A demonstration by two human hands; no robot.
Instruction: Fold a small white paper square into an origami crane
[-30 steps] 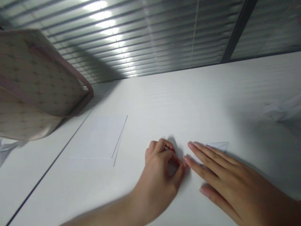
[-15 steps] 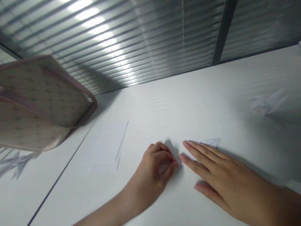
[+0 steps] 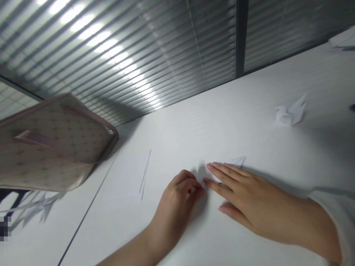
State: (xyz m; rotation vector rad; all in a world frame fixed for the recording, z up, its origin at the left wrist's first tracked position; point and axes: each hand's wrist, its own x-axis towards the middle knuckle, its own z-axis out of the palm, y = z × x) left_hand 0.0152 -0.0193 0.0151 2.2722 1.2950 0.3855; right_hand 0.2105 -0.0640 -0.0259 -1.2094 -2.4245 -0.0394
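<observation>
- L hand (image 3: 173,214) curled at near corner of folded white paper (image 3: 233,161); grip together, fingertips pinched at paper's edge, can't tell if clamped on it
- R hand (image 3: 257,207) palm down, grip apart, fingers spread & resting on the paper
- Paper lies on white bench (image 3: 249,103), mostly under R fingers, pointed end sticking out past them toward the window; L fingertips just beside R fingers
- White sleeve (image 3: 332,218) on R forearm, at right edge of frame
- Flat paper sheet (image 3: 124,177) on bench, left of L hand, w/ thin dark lines along one side
- Finished origami crane (image 3: 291,112) stands on bench, well right of & beyond the hands
- Blurred paper cranes (image 3: 36,210) at lower left, beneath patterned tote bag (image 3: 55,144) w/ pink trim & handles
- Another white paper piece (image 3: 342,38) at far top right, too blurred to tell
- Slatted window blinds (image 3: 124,55) behind bench, bright strip of light reflected
</observation>
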